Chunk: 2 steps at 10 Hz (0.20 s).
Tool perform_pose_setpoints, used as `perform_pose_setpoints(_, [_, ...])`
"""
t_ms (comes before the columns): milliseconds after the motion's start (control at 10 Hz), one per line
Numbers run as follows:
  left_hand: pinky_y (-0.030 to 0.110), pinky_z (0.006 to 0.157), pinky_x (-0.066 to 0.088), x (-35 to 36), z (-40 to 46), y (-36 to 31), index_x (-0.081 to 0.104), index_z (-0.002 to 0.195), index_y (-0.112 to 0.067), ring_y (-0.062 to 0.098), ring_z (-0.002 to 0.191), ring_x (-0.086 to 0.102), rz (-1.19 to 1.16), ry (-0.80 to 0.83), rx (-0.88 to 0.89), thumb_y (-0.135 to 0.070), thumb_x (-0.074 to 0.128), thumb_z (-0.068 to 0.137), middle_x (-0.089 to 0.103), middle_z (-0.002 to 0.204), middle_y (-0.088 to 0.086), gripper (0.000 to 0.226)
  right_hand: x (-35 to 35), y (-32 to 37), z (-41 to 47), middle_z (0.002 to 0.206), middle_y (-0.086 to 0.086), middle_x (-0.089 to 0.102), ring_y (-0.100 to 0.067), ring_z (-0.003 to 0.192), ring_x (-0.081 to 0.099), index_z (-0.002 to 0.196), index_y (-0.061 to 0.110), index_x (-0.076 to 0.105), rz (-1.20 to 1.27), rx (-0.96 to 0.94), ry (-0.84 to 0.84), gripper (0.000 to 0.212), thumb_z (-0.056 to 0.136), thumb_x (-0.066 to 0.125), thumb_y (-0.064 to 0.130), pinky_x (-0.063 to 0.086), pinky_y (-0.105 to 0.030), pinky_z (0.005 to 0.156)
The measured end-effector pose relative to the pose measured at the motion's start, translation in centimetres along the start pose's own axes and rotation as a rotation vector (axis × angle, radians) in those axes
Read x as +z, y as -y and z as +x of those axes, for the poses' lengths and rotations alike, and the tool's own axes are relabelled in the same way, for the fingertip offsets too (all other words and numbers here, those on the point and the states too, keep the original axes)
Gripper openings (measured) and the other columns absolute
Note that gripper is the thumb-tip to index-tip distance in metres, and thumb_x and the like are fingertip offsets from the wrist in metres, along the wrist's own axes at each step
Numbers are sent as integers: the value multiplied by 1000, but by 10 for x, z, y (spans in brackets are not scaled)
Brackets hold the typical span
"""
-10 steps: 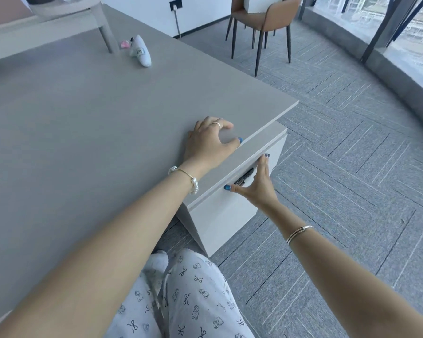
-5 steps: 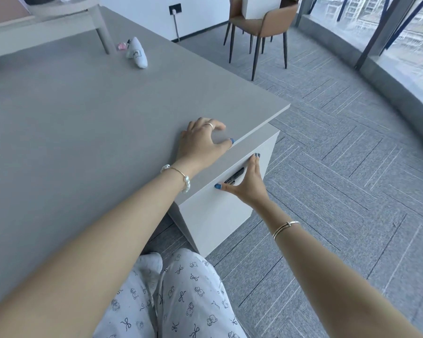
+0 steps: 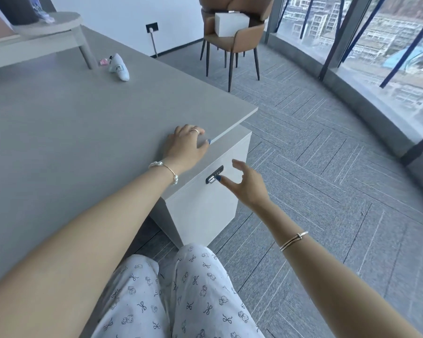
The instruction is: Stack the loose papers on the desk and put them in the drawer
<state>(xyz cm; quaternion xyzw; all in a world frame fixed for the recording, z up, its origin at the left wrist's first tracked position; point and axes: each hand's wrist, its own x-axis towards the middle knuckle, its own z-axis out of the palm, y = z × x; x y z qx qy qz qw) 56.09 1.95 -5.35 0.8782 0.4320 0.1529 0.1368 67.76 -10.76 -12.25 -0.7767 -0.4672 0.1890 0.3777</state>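
Observation:
The white drawer unit (image 3: 205,211) stands under the right corner of the grey desk (image 3: 71,132), its drawer front flush with the cabinet. A dark recessed handle (image 3: 214,174) sits in that front. My left hand (image 3: 186,147) rests flat on the desk's corner edge, fingers curled over it, holding nothing. My right hand (image 3: 244,185) hovers just off the drawer front with fingers spread, thumb tip beside the handle. No loose papers are visible on the desk.
A small white shoe-shaped object (image 3: 119,67) and a pink item (image 3: 103,61) lie at the desk's far side by a raised shelf leg (image 3: 86,48). A brown chair (image 3: 232,37) carrying a white box stands beyond. Grey carpet and a curved window wall lie to the right.
My right hand has come off the drawer front and pulled back slightly, fingers spread. The drawer front now sits flush. My left hand has stayed on the desk corner.

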Motion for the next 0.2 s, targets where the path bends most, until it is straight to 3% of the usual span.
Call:
perform_pose_setpoints(100, [40,98,41,-8,-13,-17,57,120,-16,31,117,49,-40,2,63,-33,50,90,62,124,8,35,-23,8,-17,123,-6,65,-16,115,59,124,10,56,23,-33,-48,56,80,67,43,46,-31,97])
perform_pose_setpoints(200, [38,96,44,-16,-33,-39,60,115,-18,25,112,56,-168,27,153,-34,53,89,67,117,3,32,-48,17,-39,111,-1,71,-9,103,65,114,13,64,68,-94,-96,41,81,67,39,47,-15,90])
